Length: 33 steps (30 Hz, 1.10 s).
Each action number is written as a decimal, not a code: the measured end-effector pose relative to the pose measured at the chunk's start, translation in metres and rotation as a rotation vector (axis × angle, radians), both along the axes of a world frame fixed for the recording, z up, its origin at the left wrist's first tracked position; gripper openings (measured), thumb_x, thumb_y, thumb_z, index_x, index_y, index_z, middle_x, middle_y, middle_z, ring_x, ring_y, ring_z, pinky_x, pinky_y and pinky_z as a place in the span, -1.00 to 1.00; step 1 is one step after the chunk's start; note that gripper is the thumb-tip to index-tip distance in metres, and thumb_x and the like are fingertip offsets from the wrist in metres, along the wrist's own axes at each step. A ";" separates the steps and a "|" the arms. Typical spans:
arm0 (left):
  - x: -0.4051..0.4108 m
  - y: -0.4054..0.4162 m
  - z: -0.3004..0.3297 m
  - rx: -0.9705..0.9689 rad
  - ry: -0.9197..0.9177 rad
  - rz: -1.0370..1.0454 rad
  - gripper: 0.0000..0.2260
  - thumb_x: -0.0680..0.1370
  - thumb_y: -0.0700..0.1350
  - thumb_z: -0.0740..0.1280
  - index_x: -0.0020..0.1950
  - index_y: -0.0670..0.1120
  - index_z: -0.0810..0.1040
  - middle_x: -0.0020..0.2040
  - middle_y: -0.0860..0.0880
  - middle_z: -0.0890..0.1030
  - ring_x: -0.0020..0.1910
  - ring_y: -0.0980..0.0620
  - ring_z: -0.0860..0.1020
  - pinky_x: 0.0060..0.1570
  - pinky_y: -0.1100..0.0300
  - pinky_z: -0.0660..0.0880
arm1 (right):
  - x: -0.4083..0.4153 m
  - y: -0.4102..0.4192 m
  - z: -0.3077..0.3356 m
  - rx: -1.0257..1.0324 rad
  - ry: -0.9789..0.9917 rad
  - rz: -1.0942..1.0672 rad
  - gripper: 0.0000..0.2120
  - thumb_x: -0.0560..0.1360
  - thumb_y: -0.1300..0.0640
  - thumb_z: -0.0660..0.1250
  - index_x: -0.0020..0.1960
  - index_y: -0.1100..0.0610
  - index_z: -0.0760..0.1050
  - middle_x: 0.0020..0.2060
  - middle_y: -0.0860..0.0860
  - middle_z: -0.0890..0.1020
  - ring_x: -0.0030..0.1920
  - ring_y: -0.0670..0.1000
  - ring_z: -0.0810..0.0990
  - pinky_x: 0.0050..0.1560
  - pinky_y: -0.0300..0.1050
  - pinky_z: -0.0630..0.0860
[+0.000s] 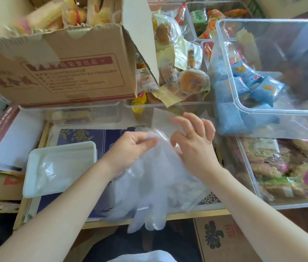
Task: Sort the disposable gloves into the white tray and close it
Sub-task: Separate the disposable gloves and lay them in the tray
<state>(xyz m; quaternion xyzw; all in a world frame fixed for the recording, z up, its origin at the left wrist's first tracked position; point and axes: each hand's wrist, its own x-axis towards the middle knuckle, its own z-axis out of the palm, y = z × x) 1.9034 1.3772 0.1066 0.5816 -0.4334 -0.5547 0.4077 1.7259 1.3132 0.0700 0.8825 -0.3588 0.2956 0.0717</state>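
The left hand (130,146) is pinching the upper edge of a bunch of clear disposable gloves (155,188), which is hanging and spreading just right of the white tray (36,178). The right hand (192,137) is hovering over the same bunch with fingers spread and loosely bent; whether its thumb is touching the plastic cannot be told. Some clear plastic, likely gloves, is already lying inside the tray, so sorting seems to be partly done. The held bunch is waiting to go in, and the tray is standing open, with no lid visible.
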 end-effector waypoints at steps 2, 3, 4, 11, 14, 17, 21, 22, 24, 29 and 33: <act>0.000 -0.004 0.000 -0.028 0.013 0.045 -0.82 0.53 -0.17 0.31 -0.14 0.03 0.69 -0.05 0.11 0.69 0.05 0.23 0.59 0.04 0.41 0.44 | -0.005 -0.002 -0.002 0.243 -0.182 0.038 -0.66 0.37 -0.07 0.38 0.11 -0.04 0.44 0.42 0.07 0.25 0.46 0.16 0.12 0.37 0.12 0.10; 0.002 -0.006 0.000 -0.045 0.011 0.059 -0.80 0.52 -0.18 0.31 -0.17 0.05 0.69 -0.06 0.13 0.68 0.07 0.27 0.57 0.02 0.47 0.42 | -0.008 -0.004 0.001 0.439 -0.325 0.053 -0.44 0.35 -0.12 0.39 0.29 -0.09 0.29 0.47 0.05 0.08 0.50 0.15 0.05 0.41 0.12 0.10; 0.003 -0.007 0.001 -0.061 0.010 0.063 -0.79 0.52 -0.18 0.31 -0.18 0.05 0.69 -0.07 0.14 0.68 0.07 0.30 0.56 0.00 0.51 0.40 | -0.011 -0.007 0.005 0.652 -0.484 0.039 -0.26 0.33 -0.13 0.42 0.40 -0.16 0.12 0.48 0.01 -0.02 0.51 0.12 0.03 0.43 0.13 0.15; 0.013 -0.011 0.003 -0.037 -0.016 0.148 -0.85 0.53 -0.20 0.29 -0.12 -0.04 0.65 -0.11 0.09 0.68 -0.08 0.30 0.59 -0.09 0.45 0.43 | -0.012 -0.031 0.025 1.387 -0.922 -0.058 -0.82 0.51 0.23 0.32 -0.27 0.12 0.50 -0.49 -0.07 0.54 -0.45 -0.10 0.44 -0.30 -0.27 0.39; 0.026 -0.020 -0.005 -0.014 -0.304 0.336 -0.90 0.55 -0.11 0.32 -0.11 0.01 0.62 -0.17 0.12 0.66 -0.14 0.14 0.58 -0.14 0.24 0.45 | -0.013 -0.038 0.023 1.314 -0.907 -0.232 -0.68 0.53 0.18 0.28 -0.39 0.12 0.36 -0.63 -0.10 0.37 -0.56 -0.11 0.28 -0.51 -0.32 0.23; 0.043 -0.029 -0.010 0.039 -0.778 0.388 -0.81 0.56 -0.01 0.27 -0.07 -0.12 0.55 -0.14 -0.01 0.57 -0.13 -0.06 0.49 -0.19 0.14 0.35 | -0.016 -0.043 0.019 1.280 -0.878 -0.408 -0.56 0.57 0.14 0.17 -0.48 0.13 0.27 -0.71 -0.07 0.32 -0.61 -0.06 0.25 -0.59 -0.28 0.15; 0.048 -0.041 -0.003 0.066 -0.783 0.440 -0.73 0.59 0.03 0.19 -0.21 -0.09 0.45 -0.27 -0.02 0.48 -0.20 -0.03 0.41 -0.24 0.12 0.29 | -0.010 -0.034 0.027 1.275 -0.908 -0.493 -0.53 0.64 0.05 0.03 -0.41 0.18 0.33 -0.66 -0.01 0.40 -0.67 -0.08 0.40 -0.60 -0.34 0.26; 0.046 -0.043 -0.001 0.057 -0.801 0.436 -0.69 0.60 0.03 0.17 -0.28 -0.08 0.41 -0.32 -0.02 0.47 -0.21 -0.05 0.42 -0.22 0.11 0.30 | -0.007 -0.030 0.029 1.293 -0.908 -0.499 -0.53 0.63 0.03 0.02 -0.38 0.19 0.36 -0.60 0.04 0.44 -0.64 -0.04 0.45 -0.56 -0.30 0.31; 0.038 -0.045 0.005 0.024 -0.838 0.406 -0.57 0.62 0.01 0.14 -0.43 -0.12 0.27 -0.46 -0.05 0.35 -0.32 -0.11 0.36 -0.28 0.07 0.24 | 0.001 -0.019 0.031 1.329 -0.881 -0.465 -0.54 0.63 0.02 0.00 -0.33 0.21 0.41 -0.50 0.13 0.50 -0.54 0.06 0.51 -0.50 -0.25 0.37; 0.007 -0.033 0.007 -0.141 -0.624 0.335 -0.58 0.62 0.01 0.14 -0.38 -0.18 0.28 -0.48 0.00 0.23 -0.47 0.11 0.20 -0.43 0.17 0.13 | 0.036 0.014 0.032 1.302 -0.712 -0.300 -0.54 0.62 0.03 0.02 -0.35 0.18 0.45 -0.47 0.08 0.58 -0.41 0.06 0.55 -0.33 -0.15 0.40; -0.004 -0.019 0.000 -0.170 -0.434 0.214 -0.63 0.61 0.04 0.15 -0.18 -0.18 0.57 -0.30 -0.03 0.57 -0.31 0.19 0.44 -0.30 0.32 0.33 | 0.055 0.020 0.037 1.227 -0.651 -0.214 -0.45 0.62 0.01 0.00 -0.43 0.21 0.47 -0.49 0.08 0.58 -0.44 0.03 0.56 -0.28 -0.09 0.47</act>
